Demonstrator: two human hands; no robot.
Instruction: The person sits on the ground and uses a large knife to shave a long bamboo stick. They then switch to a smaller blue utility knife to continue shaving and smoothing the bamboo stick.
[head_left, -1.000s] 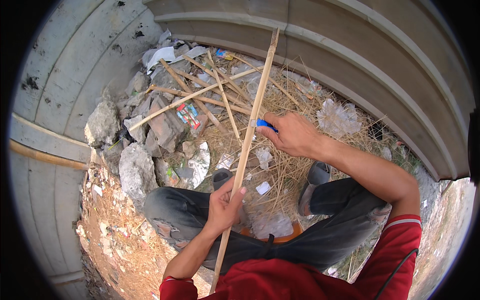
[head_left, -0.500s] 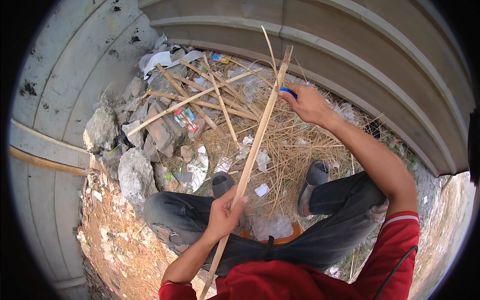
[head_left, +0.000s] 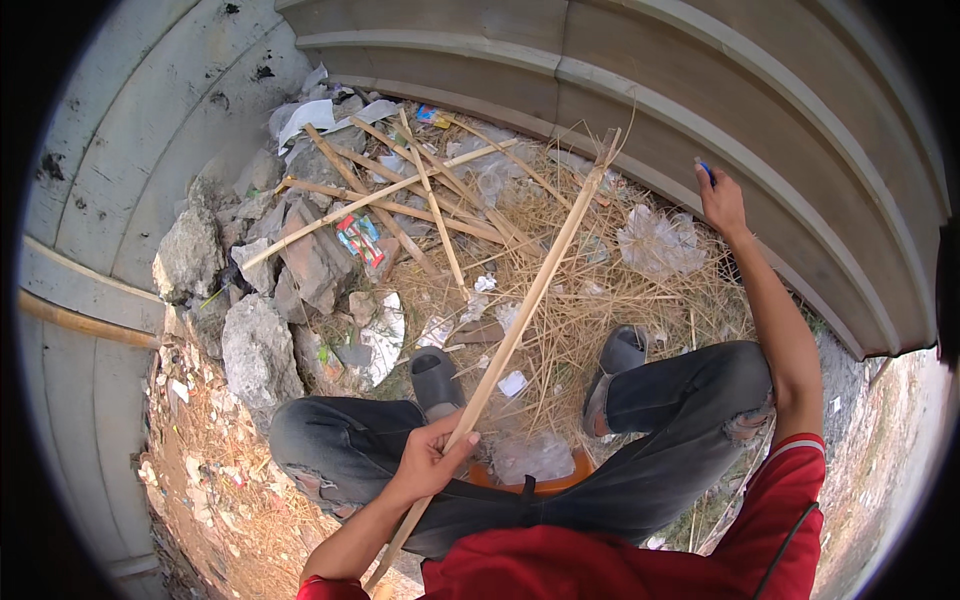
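Bamboo strip (head_left: 530, 300) runs from the lap toward one o'clock over dry straw (head_left: 600, 290). Left hand (head_left: 428, 462), grip closed, clasps its lower part. Right hand (head_left: 722, 203), at two o'clock, pinches a small blue tool (head_left: 706, 170) beside the metal wall (head_left: 700, 90).

Left hand (head_left: 428, 462) grips long bamboo strip (head_left: 520, 320), slanting up over dry straw (head_left: 600, 300). Right hand (head_left: 722, 200), raised near corrugated wall (head_left: 700, 90), holds small blue-handled tool (head_left: 706, 170). Rocks (head_left: 255, 350) left.

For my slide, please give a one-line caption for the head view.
Seated person's left hand grips a long bamboo strip; right hand holds a small blue tool near a wall.
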